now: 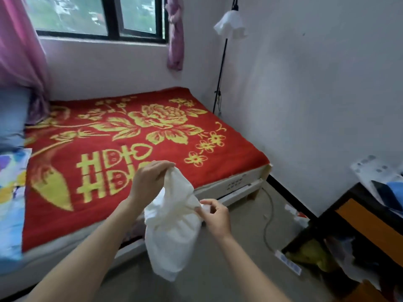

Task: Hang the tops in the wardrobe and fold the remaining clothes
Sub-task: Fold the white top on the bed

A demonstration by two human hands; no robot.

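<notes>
Beside the bed with its red, gold-flowered blanket [139,136], your left hand [150,182] gripped the top of a crumpled white cloth garment [172,232] hanging in mid-air while your right hand [216,216] pinched its side.

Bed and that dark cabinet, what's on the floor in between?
In the head view, grey floor with a thin cable running toward a white strip by the dark cabinet, plus small scraps near the wall.
</notes>
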